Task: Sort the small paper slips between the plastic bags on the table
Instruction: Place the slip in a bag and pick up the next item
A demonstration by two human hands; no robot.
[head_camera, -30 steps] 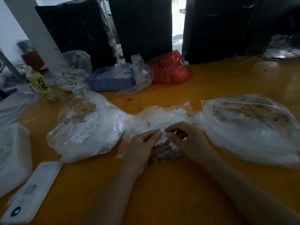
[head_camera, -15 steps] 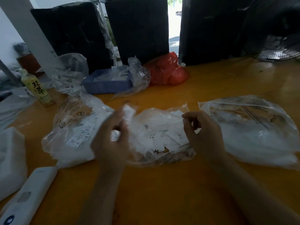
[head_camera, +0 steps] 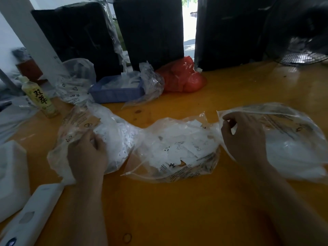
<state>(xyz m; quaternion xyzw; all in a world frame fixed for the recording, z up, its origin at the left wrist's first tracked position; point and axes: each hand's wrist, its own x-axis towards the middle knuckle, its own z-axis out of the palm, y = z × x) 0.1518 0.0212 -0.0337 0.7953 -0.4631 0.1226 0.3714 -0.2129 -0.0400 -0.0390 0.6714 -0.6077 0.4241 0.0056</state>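
You are sitting at what looks like a small packing or sorting workroom rather than a home. The orange surface (head_camera: 221,96) carries several clear plastic bags (head_camera: 177,150) printed with warning text and stuffed with white paper slips (head_camera: 179,148). At upper centre of the frame a blue plastic bin (head_camera: 115,94) holds more bagged stock, beside a red plastic bag (head_camera: 182,79). Black wrapped bundles (head_camera: 152,29) stand along the back edge, and daylight shows between them. A fan grille (head_camera: 301,50) shows at upper right, a drink bottle (head_camera: 40,98) at left.
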